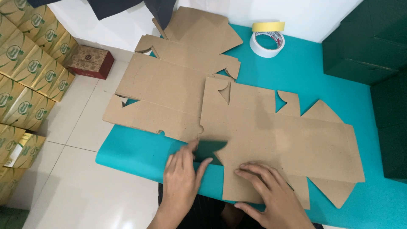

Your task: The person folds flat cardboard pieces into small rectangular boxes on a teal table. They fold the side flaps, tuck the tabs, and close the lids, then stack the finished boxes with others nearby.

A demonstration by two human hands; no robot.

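Observation:
A flat brown cardboard box blank (271,135) lies unfolded on the teal table (296,72), overlapping a second flat blank (169,85) behind it on the left. My left hand (182,182) rests at the near left corner of the front blank, its fingers pinching a small flap whose dark green side (207,148) shows. My right hand (271,193) presses flat, fingers spread, on the near flap of the same blank.
A roll of white tape (267,42) with a yellow roll behind it sits at the table's far edge. Dark green folded boxes (373,51) stand at the right. Stacked printed cartons (29,72) and a red box (91,61) are on the tiled floor at left.

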